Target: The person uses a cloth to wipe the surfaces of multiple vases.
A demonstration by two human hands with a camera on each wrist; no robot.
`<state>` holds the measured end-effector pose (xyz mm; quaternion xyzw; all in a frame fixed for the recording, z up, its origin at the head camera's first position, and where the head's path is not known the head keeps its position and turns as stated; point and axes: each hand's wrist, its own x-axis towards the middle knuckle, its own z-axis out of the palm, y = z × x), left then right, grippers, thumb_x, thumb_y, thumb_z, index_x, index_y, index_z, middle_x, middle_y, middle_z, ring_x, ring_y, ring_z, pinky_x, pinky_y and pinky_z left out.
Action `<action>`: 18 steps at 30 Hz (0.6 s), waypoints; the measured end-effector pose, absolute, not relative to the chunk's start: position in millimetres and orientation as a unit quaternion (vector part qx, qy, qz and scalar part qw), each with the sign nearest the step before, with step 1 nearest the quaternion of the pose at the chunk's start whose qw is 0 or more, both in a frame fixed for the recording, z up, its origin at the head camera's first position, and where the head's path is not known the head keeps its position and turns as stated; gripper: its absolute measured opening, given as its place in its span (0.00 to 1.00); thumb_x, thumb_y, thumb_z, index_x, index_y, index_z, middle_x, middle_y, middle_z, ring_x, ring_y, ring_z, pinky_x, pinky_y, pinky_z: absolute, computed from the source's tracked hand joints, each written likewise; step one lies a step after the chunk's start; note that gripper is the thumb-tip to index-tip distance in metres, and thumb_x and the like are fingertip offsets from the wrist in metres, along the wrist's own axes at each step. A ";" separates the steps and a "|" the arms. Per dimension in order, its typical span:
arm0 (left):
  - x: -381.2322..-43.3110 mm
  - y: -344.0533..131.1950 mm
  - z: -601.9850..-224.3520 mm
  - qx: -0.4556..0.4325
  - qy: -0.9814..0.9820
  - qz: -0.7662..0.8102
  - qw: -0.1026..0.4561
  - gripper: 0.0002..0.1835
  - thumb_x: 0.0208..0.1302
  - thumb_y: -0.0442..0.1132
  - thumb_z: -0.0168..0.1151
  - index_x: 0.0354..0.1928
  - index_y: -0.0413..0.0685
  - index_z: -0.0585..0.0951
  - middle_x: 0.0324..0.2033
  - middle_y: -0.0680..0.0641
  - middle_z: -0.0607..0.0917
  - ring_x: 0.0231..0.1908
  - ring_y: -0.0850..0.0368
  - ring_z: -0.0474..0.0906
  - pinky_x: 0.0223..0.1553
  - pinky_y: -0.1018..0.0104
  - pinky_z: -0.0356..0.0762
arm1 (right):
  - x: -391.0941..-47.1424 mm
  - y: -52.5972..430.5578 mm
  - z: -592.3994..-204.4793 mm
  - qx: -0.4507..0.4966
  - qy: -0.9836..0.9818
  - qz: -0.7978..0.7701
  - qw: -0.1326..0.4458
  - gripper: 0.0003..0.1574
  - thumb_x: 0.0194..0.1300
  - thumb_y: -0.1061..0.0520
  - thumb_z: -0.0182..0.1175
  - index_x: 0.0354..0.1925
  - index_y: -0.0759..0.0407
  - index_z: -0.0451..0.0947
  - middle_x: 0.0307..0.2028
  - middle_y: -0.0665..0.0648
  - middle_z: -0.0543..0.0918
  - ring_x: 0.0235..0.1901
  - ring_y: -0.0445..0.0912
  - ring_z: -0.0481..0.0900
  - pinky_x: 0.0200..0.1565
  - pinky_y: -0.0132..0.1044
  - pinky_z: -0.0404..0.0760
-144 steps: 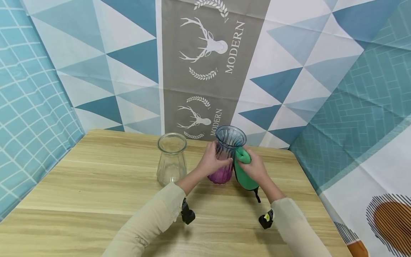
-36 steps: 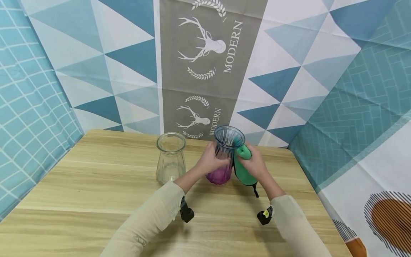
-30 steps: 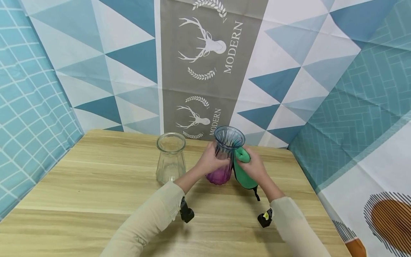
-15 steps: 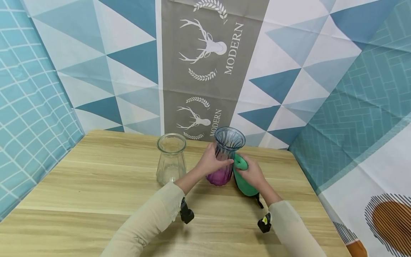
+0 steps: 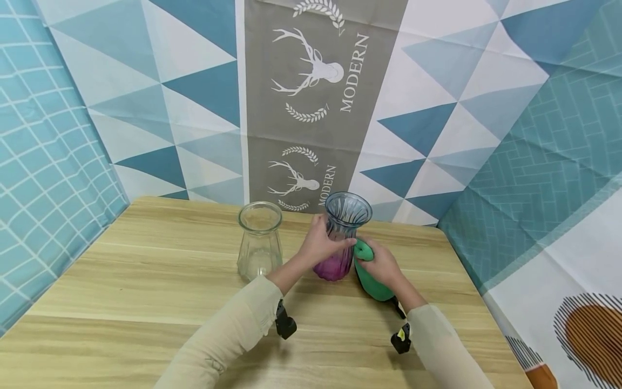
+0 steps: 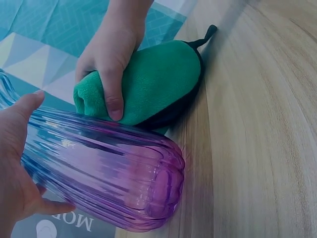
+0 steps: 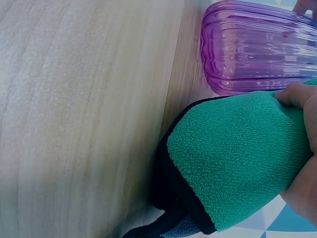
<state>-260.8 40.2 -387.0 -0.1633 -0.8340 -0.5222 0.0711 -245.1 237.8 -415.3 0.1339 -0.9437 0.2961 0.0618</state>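
Note:
A ribbed glass vase (image 5: 334, 265), blue at its flared rim and purple at its base, stands at the back of the wooden table. My left hand (image 5: 320, 241) grips it around the neck from the left side. In my right hand (image 5: 382, 263) is a folded green cleaning cloth (image 5: 374, 283) with black edging and a dark hanging loop. The left wrist view shows my right thumb pressing the cloth (image 6: 163, 79) close against the vase's side (image 6: 114, 168). From the right wrist, the cloth (image 7: 237, 153) hangs just beside the purple base (image 7: 252, 49).
A clear glass vase (image 5: 259, 254) stands to the left of my left forearm. The wooden table (image 5: 146, 281) ends at a patterned cloth backdrop (image 5: 194, 108) right behind both vases. Another hanging cloth (image 5: 534, 259) borders the right side.
My right hand has moved the cloth a little down along the vase's right side, from near the rim to lower. My left hand keeps its grip, and the vase stays in place.

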 end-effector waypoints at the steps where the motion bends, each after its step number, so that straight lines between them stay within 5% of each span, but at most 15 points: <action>1: -260.6 41.0 -386.8 -0.160 -0.835 -0.520 0.073 0.49 0.45 0.57 0.73 0.67 0.46 0.62 0.59 0.41 0.64 0.58 0.47 0.68 0.62 0.51 0.68 | -244.7 238.1 -415.4 0.134 -0.943 0.297 0.061 0.37 0.58 0.59 0.63 0.65 0.57 0.65 0.58 0.65 0.75 0.53 0.59 0.76 0.51 0.56 0.75; 18: -258.0 40.6 -383.6 -0.159 -0.832 -0.523 0.089 0.48 0.46 0.54 0.73 0.65 0.42 0.61 0.59 0.41 0.67 0.60 0.48 0.66 0.62 0.53 0.67 | -238.9 235.1 -375.8 0.123 -0.894 0.412 0.126 0.31 0.61 0.60 0.61 0.62 0.59 0.67 0.53 0.66 0.77 0.45 0.56 0.75 0.44 0.49 0.76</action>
